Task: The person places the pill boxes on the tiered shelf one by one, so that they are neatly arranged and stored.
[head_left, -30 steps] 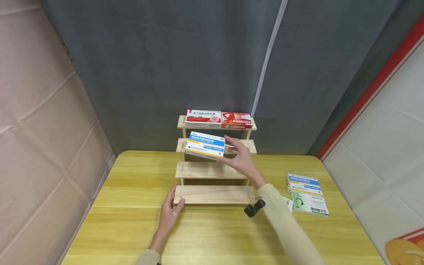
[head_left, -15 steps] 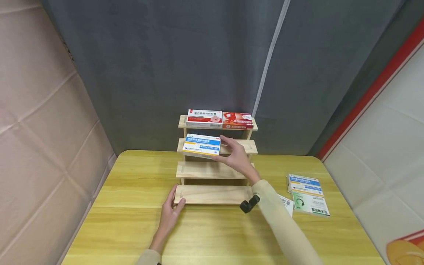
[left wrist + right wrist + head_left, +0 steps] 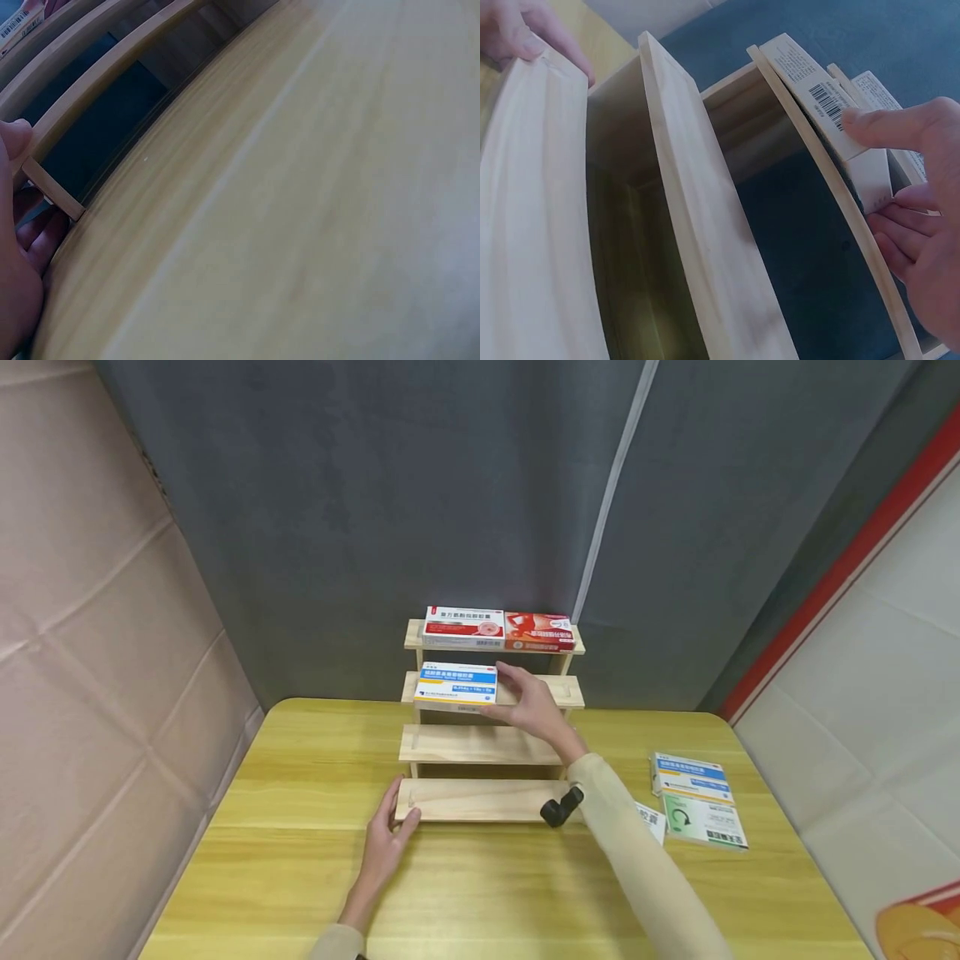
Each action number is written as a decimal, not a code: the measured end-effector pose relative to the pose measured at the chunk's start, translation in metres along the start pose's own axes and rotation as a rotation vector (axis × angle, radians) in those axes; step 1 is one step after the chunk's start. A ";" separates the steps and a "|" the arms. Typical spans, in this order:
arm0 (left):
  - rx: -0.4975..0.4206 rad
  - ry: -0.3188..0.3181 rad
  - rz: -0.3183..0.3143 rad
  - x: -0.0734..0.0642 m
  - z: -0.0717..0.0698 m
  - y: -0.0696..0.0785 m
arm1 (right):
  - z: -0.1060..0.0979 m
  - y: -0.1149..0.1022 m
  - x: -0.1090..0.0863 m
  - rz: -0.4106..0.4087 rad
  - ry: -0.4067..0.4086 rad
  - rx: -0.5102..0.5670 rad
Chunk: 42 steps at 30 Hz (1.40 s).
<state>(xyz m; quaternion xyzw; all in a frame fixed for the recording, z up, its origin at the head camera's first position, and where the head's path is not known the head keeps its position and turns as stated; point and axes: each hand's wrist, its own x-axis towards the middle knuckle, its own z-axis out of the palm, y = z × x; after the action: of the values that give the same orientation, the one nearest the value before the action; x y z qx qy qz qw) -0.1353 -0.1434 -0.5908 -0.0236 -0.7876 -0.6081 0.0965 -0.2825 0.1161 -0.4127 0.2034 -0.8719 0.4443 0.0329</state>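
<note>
Right fingers (image 3: 514, 674) around one blue-white box (image 3: 456, 685), left fingers (image 3: 407, 826) around lowest of four shelves (image 3: 476, 800)

Long sleeves of a pale cream cloth, plain all over, are what this person wears. From here I get a good look at the right sleeve (image 3: 645, 860): smooth along the forearm, softly shaded on its underside, and ending in a straight cuff (image 3: 587, 770) short of the wrist. A small black gadget (image 3: 559, 807) juts out beside that cuff, chunky and rounded, two stubby parts joined at an angle with a faint shine. Only the end of the left sleeve (image 3: 335, 942) shows, in the same cream, with a dark sliver (image 3: 362, 957) at its edge, too little to make out. Both the left hand (image 3: 384, 843) and the right hand (image 3: 531, 703) are bare, with slim fingers.
</note>
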 end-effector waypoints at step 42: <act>-0.015 0.010 -0.022 -0.002 0.002 0.000 | -0.047 0.030 -0.032 0.011 0.016 0.116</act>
<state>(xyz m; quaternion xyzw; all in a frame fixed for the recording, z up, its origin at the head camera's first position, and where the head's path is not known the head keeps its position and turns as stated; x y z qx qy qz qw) -0.1339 -0.1417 -0.5912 -0.0126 -0.7829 -0.6150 0.0934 -0.2705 0.1794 -0.4146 0.1969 -0.8453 0.4960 0.0256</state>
